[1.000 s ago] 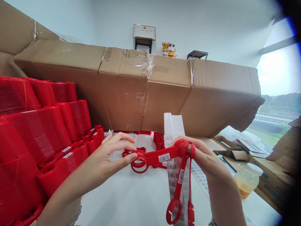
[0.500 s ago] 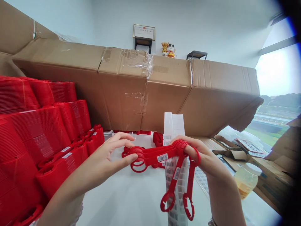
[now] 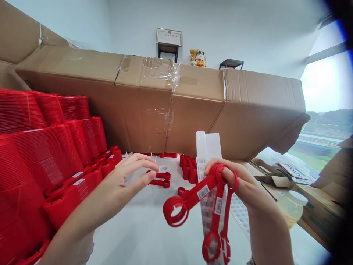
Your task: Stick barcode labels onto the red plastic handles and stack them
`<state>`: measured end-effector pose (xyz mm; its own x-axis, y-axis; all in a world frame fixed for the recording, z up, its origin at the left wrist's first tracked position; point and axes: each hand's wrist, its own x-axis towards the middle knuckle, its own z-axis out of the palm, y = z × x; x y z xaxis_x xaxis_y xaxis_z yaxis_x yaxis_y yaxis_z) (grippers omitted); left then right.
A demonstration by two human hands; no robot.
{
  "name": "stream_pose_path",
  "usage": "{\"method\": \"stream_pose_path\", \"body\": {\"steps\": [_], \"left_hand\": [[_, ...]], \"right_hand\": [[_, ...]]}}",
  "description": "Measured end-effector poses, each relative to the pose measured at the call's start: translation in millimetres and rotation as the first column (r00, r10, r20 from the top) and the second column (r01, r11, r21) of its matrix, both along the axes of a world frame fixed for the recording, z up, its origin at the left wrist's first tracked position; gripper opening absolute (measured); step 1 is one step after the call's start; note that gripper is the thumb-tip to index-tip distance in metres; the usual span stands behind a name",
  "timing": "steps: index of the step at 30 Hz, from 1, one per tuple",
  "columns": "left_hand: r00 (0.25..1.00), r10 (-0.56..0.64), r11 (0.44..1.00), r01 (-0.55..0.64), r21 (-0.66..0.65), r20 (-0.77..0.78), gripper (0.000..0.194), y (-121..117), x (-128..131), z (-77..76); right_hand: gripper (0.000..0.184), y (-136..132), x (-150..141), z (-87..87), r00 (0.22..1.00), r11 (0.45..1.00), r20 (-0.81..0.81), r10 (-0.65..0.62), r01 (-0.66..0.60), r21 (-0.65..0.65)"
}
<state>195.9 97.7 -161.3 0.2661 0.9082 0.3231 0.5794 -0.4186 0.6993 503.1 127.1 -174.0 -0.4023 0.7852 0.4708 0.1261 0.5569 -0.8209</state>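
Note:
My right hand is closed around one ring end of several red plastic straps, each with a ring at both ends. They fan out from my fingers, some to the left and others hanging down, and white barcode labels show on them. A sheet of barcode labels runs behind the straps, partly covered by them. My left hand is empty, thumb and fingers apart, left of the straps and not touching them. Beyond its fingertips, a few loose red straps lie on the white table.
Tall stacks of red straps fill the left side. Another red bundle stands at the table's back. A large cardboard box wall spans the rear. On the right are a lidded jar and cardboard boxes.
My left hand has come away from the straps' left ring ends. Those ends have dropped down and toward me, while my right hand keeps hold and has shifted slightly right.

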Motion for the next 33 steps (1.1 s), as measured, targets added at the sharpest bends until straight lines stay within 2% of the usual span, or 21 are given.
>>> {"method": "stream_pose_path", "body": {"steps": [3, 5, 9, 15, 26, 33], "left_hand": [[0.995, -0.057, 0.998, 0.058, 0.009, -0.08, 0.032, -5, 0, -0.9], [0.991, -0.079, 0.997, 0.077, -0.022, -0.109, 0.037, -8, 1, -2.5], [0.983, -0.172, 0.982, 0.166, -0.093, -0.059, 0.05, -12, 5, -5.9], [0.964, -0.255, 0.956, 0.239, -0.167, -0.079, 0.06, -13, 8, -5.9], [0.968, -0.227, 0.964, 0.208, -0.166, -0.104, 0.058, -14, 22, -6.9], [0.972, -0.22, 0.959, 0.2, -0.199, -0.086, 0.074, -16, 23, -13.9]], "right_hand": [[0.051, -1, -3, 1.1, 1.0, 1.0, 0.001, -0.01, 0.01, 0.009], [0.052, -1, -4, 1.2, 1.0, 1.0, -0.003, -0.014, 0.014, 0.016], [0.052, -3, -5, 1.1, 0.999, 0.997, -0.022, -0.041, 0.042, 0.059], [0.052, -5, -7, -0.4, 0.997, 0.993, -0.027, -0.07, 0.072, 0.096], [0.034, -2, -10, -2.8, 0.989, 0.983, -0.041, -0.14, 0.144, 0.118], [0.034, -3, -14, -4.6, 0.981, 0.974, -0.032, -0.194, 0.196, 0.111]]}}
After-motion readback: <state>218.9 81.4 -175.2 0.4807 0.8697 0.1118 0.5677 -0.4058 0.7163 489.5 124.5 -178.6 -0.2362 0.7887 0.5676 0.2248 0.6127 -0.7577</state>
